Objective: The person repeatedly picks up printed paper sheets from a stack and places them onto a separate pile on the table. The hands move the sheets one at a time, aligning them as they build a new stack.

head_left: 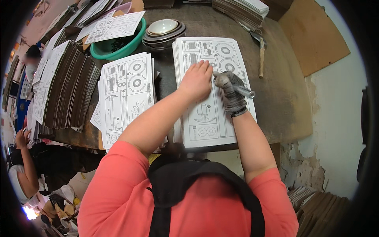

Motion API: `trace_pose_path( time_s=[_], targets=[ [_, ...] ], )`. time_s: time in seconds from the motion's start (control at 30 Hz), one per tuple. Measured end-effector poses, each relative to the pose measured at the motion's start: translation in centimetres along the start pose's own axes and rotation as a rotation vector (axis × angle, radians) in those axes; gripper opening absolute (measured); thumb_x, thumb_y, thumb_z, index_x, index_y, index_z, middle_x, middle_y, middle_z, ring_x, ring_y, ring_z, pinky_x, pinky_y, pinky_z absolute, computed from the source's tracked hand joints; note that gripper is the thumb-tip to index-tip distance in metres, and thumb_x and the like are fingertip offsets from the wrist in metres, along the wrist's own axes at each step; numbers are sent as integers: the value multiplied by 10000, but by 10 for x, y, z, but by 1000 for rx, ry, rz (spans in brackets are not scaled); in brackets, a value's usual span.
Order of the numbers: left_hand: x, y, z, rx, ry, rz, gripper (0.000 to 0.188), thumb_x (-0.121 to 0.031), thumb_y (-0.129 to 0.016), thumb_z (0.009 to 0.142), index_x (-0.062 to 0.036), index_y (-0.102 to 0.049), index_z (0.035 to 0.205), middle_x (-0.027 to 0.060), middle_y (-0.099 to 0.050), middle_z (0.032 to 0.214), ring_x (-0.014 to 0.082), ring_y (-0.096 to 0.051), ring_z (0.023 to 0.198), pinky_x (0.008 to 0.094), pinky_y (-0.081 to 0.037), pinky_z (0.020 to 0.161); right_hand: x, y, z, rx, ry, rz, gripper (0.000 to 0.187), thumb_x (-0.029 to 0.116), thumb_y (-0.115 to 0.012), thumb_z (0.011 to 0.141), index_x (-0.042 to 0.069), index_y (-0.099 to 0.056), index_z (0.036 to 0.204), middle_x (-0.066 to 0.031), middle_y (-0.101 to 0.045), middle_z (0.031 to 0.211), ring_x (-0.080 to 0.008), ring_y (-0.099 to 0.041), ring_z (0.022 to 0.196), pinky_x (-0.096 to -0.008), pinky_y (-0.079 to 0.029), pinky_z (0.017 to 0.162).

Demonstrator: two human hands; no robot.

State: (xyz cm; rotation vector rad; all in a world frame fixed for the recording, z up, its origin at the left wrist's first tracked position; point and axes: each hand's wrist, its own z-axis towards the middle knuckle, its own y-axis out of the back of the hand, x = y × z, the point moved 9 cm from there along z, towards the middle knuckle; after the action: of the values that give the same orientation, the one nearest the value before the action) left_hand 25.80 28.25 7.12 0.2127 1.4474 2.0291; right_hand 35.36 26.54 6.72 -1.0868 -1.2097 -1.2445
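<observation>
Fingers [232,78] of my right hand [231,90] are curled closed around a tube [244,91], which lies slantwise over the stack [215,122]. Its long axis runs from upper left to lower right: one end points toward my left fingertips, the other, round-mouthed, sticks out past the outer side of my fist. I cannot tell whether the inner tip touches the paper.

My right forearm reaches up from below, leaning left, with the wrist nearly straight. My left hand [196,81] lies palm down on the top sheet, fingers extended, close together and gripping nothing; that forearm slants in from the lower left.

The tube is plain, silvery and shiny. The stack's top sheet is white with black line drawings, wheels at the far end and a hammer nearer me; its long side runs away from me.

To the left on the bench [282,100] lies a second pile [130,93] with a similar print, then a taller pile [71,89] with brown edges. Beyond stand a green basin [118,52] and nested bowls [163,27]. A hammer [261,59] lies at the far right.
</observation>
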Motion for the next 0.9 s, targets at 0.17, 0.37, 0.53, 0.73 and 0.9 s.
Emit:
trace_pose_path(
  time_s=[0.17,0.37,0.53,0.73,0.9],
  targets=[
    [2,-5,0,43,22,19,417,-161,-411,825,9,-460,1202,181,-428,1297,290,-381,1230,396,-273,1031,23,-12,-121,136,169,-643,251,93,-608,750,43,-566,993,-69,-605,832,-195,-577,790,-296,-475,726],
    [1,-5,-1,30,15,38,386,-161,-409,849,-6,-470,1197,176,-449,1276,302,-389,1218,397,-298,1018,40,0,-185,162,289,24,109,19,-557,740,107,-503,777,-36,-510,673,-199,-528,634,-368,-478,812],
    [-45,23,-30,122,-17,-166,485,-241,-557,801,19,-441,1193,203,-435,1272,319,-392,1207,406,-292,1021,22,54,-167,-171,184,334,308,299,-575,807,117,-433,604,1,-425,588,-151,-464,595,-406,-368,934],
    [-137,41,-111,242,-298,22,438,-168,-589,711,-26,-484,1111,125,-536,935,286,-508,962,451,-304,999,101,97,-140,-139,593,353,340,239,-545,814,111,-386,541,2,-341,461,-148,-399,543,-412,-319,977],
    [-132,76,-117,146,-327,-57,361,-84,-547,699,-73,-536,1060,67,-489,747,249,-515,781,413,-376,936,127,96,-125,-135,676,309,381,251,-521,842,115,-324,546,2,-302,545,-152,-347,579,-457,-304,982]
  ],
)
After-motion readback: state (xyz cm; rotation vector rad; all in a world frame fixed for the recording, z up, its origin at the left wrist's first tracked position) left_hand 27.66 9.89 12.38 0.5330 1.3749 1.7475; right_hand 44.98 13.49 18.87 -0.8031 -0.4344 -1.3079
